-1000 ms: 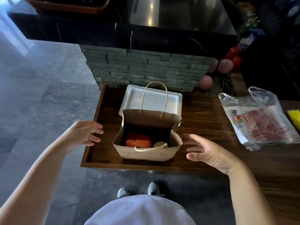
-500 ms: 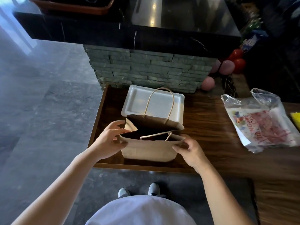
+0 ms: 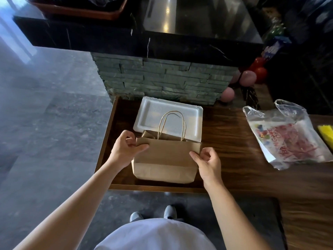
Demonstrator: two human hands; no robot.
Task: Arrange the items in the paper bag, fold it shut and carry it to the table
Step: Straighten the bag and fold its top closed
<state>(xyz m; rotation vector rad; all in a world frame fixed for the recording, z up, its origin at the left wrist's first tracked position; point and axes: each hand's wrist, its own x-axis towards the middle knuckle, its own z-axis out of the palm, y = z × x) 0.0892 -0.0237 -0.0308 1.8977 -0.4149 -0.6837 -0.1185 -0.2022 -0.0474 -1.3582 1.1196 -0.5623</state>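
A brown paper bag [image 3: 165,159] stands on the dark wooden counter [image 3: 228,134] near its front left corner. The bag's mouth is pressed flat, and both twine handles [image 3: 172,123] stick up behind the front panel. My left hand [image 3: 126,148] pinches the bag's top left corner. My right hand [image 3: 207,161] pinches its top right corner. The items inside are hidden by the closed top.
A white foam tray [image 3: 153,112] lies just behind the bag. A clear plastic bag with red print [image 3: 288,138] sits to the right, with a yellow object [image 3: 327,132] past it. A stone-faced black counter [image 3: 162,78] rises behind. Balloons [image 3: 250,78] hang at the right. Grey floor lies to the left.
Both hands came in from the sides and took hold of the bag's top corners. The open mouth was pressed flat, hiding the orange item and the rest inside.
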